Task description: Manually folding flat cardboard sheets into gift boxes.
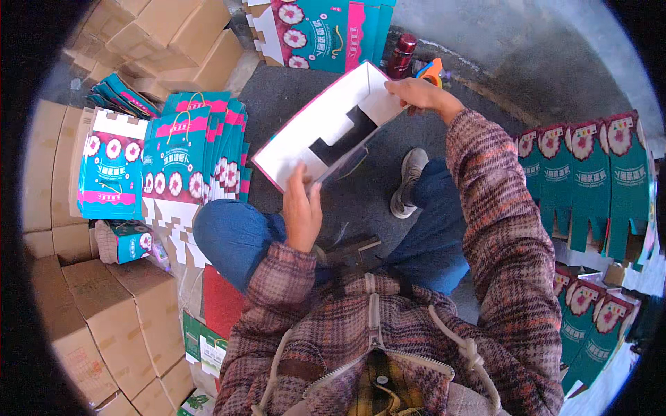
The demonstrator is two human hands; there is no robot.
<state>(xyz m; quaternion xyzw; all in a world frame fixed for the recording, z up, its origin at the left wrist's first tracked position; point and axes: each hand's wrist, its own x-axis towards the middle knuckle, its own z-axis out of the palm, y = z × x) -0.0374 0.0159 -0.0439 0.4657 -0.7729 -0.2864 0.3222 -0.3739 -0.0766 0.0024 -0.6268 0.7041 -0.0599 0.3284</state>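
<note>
A half-formed cardboard box (316, 114), white inside, is held tilted above the floor in front of me. Dark floor shows through a gap between its two inward-folded end flaps. My right hand (420, 96) pinches the far right end at the flap. At the near left end is my left hand (303, 211), its fingers over the edge against the other flap and its thumb beside them. The outer side of the box is mostly turned away.
Flat teal-and-pink printed cartons (182, 152) stand stacked at left, beside brown boxes (104, 312). More printed cartons (322, 35) lean at the back. A red bottle (402, 55) and an orange tape dispenser (431, 71) stand behind my right hand. Teal cartons (590, 187) line the right side.
</note>
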